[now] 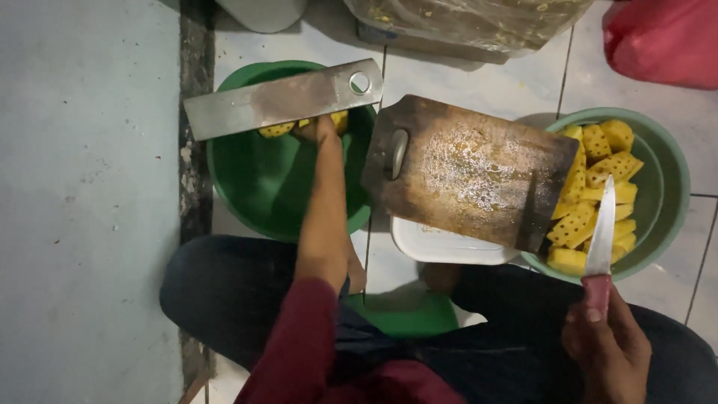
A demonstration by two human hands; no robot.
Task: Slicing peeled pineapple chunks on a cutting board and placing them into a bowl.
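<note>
Right hand (pixel 607 346), nearest, grips a knife (pixel 601 243) by its red handle, blade over the cut pineapple (pixel 594 196). Left hand (pixel 318 131), fingers closed, holds a pineapple piece (pixel 278 129) in the green basin (pixel 262 191); likely wet, slippery, best pinched by its flat sides.
</note>
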